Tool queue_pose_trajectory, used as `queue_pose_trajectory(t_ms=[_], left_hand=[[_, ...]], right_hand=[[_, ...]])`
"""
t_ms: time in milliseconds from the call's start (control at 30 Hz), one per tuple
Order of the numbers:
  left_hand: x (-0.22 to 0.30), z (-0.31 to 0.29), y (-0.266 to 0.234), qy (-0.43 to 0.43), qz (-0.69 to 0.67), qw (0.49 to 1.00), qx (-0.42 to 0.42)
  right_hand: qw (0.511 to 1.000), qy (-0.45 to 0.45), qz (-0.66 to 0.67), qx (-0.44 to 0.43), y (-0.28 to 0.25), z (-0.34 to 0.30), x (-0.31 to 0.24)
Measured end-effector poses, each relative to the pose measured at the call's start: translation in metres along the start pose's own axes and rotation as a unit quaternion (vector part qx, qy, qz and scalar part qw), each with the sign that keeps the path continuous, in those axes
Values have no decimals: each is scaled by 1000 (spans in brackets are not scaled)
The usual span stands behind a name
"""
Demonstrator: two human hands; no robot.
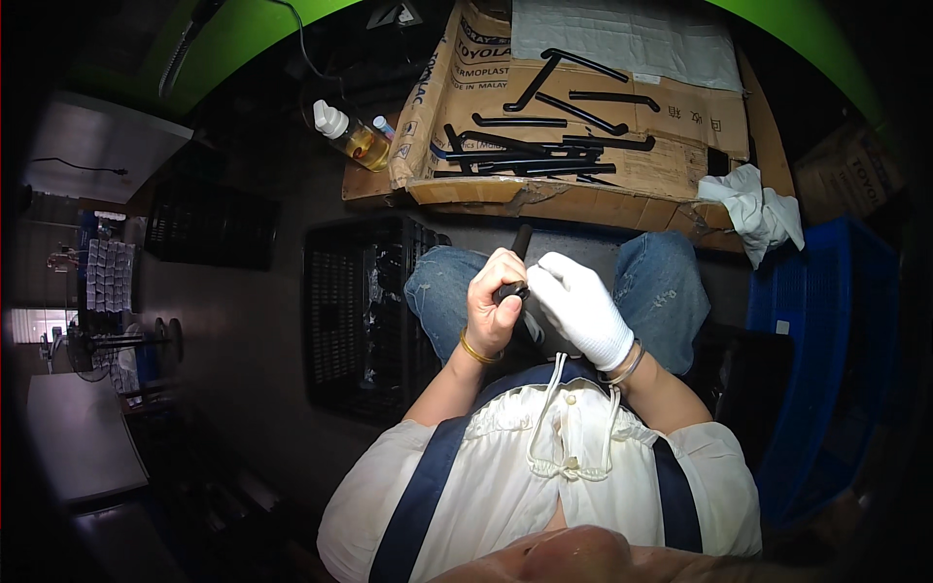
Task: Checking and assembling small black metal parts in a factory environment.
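Note:
My bare left hand [493, 303] is wrapped round a black bent rod [523, 241], held over my lap. The rod's shaft points away from me past my fingers, and a dark end shows by my thumb. My right hand [583, 309], in a white glove, is closed right beside that end, its fingertips at the rod. Whatever those gloved fingers grip is hidden. Beyond my knees, several similar black bent rods [530, 160] lie piled and scattered on flattened cardboard [671, 160].
A spray bottle [362, 146] of yellowish liquid stands left of the cardboard. A crumpled white cloth [753, 209] hangs over its right front corner. Black crates [335, 321] sit at my left, a blue crate [807, 360] at my right. A fan [92, 345] stands farther left.

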State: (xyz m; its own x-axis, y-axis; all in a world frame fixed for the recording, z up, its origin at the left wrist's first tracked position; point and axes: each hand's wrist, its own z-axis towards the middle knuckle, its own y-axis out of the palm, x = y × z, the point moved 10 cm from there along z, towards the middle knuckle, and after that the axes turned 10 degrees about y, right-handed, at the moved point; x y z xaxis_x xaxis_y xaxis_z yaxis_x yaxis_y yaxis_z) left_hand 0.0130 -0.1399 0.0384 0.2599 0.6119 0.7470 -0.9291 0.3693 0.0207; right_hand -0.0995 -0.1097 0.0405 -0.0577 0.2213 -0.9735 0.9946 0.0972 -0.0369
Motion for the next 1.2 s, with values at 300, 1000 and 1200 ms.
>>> queue_pose_trajectory(t_ms=[300,1000,1200], left_hand=[[-51,-2,10,-279,-651,676,202],[-91,-59,102,-467,-319,824,40],[-130,-67,53,-495,-230,836,54]], right_hand=[[966,27,-253,-39,5,-30,44],[846,114,29,520,-247,-183,169],[636,421,164,626,-324,-408,446]])
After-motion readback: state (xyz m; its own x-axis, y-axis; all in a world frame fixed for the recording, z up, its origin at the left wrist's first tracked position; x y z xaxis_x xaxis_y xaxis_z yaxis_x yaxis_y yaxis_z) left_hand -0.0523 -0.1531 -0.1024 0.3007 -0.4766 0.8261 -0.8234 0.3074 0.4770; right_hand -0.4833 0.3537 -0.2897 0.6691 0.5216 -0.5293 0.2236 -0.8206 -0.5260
